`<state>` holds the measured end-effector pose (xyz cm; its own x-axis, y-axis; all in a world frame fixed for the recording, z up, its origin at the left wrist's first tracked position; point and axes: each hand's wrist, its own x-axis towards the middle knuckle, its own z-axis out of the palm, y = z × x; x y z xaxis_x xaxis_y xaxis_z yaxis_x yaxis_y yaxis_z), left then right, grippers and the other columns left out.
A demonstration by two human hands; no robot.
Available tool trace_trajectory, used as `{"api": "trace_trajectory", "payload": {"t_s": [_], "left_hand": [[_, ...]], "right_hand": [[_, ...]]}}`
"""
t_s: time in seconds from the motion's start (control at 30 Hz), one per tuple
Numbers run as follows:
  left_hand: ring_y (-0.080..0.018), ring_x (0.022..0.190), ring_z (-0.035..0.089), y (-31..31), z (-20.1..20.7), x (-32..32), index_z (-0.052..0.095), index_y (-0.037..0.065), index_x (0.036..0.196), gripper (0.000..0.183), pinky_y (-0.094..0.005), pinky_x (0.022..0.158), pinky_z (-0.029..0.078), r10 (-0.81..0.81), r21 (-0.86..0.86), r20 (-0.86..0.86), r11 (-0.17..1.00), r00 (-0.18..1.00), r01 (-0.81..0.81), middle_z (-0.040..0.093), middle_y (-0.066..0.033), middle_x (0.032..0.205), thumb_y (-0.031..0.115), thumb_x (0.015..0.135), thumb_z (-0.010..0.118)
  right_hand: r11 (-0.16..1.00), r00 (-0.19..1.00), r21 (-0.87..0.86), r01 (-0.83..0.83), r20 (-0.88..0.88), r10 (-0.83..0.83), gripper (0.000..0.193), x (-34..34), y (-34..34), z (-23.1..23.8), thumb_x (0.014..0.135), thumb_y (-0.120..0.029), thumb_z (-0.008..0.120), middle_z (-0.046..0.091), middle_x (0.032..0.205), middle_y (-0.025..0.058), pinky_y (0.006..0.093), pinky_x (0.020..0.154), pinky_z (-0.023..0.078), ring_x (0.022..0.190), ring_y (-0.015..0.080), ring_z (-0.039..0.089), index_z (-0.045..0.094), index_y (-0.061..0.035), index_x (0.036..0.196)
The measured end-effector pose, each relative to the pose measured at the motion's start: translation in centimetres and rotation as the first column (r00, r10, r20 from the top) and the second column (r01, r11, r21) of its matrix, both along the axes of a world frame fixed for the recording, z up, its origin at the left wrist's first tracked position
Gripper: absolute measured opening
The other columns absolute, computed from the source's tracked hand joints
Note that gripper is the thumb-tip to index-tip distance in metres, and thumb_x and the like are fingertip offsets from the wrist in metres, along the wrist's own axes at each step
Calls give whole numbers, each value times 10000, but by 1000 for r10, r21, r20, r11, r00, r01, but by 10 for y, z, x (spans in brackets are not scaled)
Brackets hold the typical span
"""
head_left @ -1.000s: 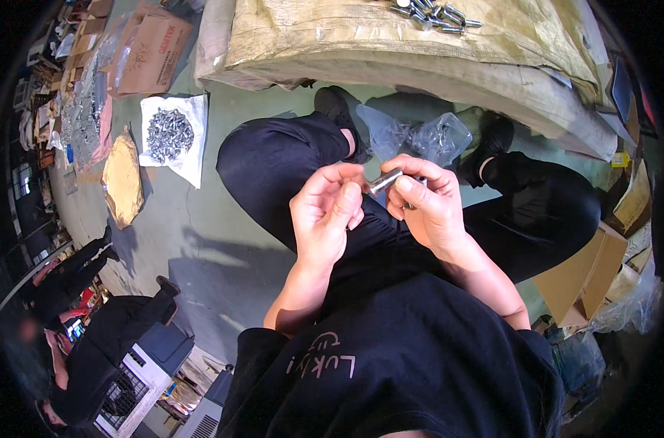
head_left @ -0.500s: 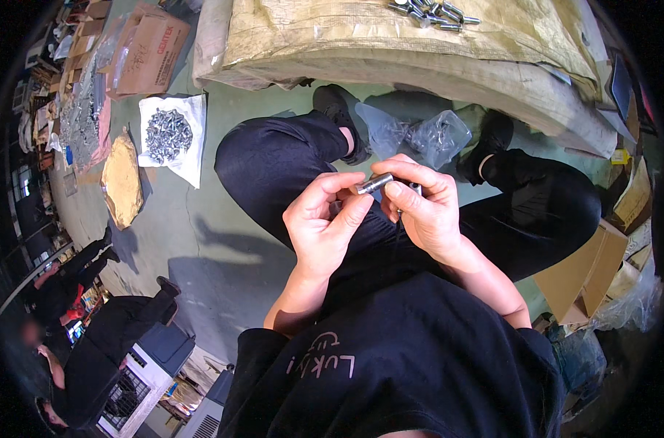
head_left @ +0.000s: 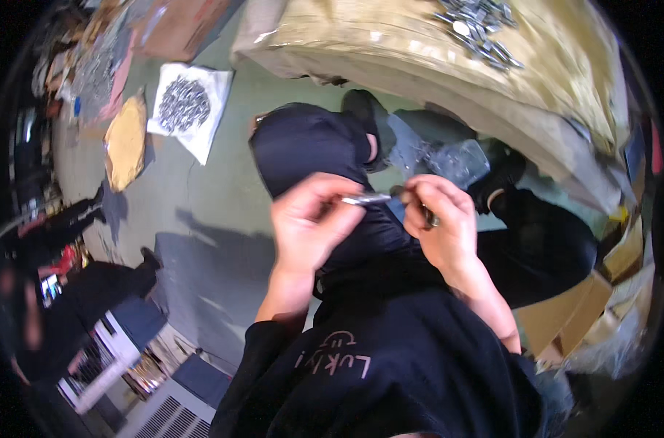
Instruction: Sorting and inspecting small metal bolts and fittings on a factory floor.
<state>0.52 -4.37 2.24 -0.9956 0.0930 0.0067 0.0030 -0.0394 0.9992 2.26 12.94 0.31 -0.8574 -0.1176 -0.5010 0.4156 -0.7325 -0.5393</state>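
Observation:
My left hand (head_left: 309,219) pinches a slim, shiny metal cylinder (head_left: 366,198) between thumb and fingertips, its free end pointing right. Close to that end is my right hand (head_left: 443,219), fingers curled. A small metal piece (head_left: 430,217) shows among the right hand's fingers, its exact kind blurred. Both hands are held above my lap. On the covered surface ahead lies a pile of shiny metal cylindrical parts (head_left: 481,33). A clear plastic bag (head_left: 456,162) with contents I cannot make out rests on the floor between my feet.
A yellowish cover drapes the low work surface (head_left: 390,55) ahead. To the left lie a white sheet (head_left: 208,135) heaped with small metal parts and a tan package (head_left: 125,146). An open cardboard box (head_left: 565,314) stands right. Another person (head_left: 91,306) is at lower left.
The hands have moved apart; the cylinder that both were touching is now in the left hand alone. The view has shifted, showing more of the metal pile.

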Motion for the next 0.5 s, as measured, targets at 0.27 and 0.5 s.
{"api": "trace_trajectory", "payload": {"t_s": [0.27, 0.5], "left_hand": [[-47, 469, 386, -177, -102, -27, 571, 29, 865, 123, -209, 380, 297, 648, 9, 489, 666, 584, -746, 572, -36, 723, 132, 801, 593], [-82, 457, 392, -212, -220, -51, 544, 26, 892, 157, -225, 401, 295, 523, 74, 737, 568, 428, -820, 600, -81, 737, 149, 803, 585]], "right_hand": [[999, 996, 51, -9, 92, 5, 162, -8, -1, -22, 827, -142, 531, 488, 650, 38, 213, 404, 256, 446, 85, 344, 580, 3, 878], [989, 983, 121, -83, 176, 61, 144, -5, -3, -22, 825, -141, 543, 479, 635, 29, 210, 399, 262, 445, 83, 343, 582, -14, 880]]}}
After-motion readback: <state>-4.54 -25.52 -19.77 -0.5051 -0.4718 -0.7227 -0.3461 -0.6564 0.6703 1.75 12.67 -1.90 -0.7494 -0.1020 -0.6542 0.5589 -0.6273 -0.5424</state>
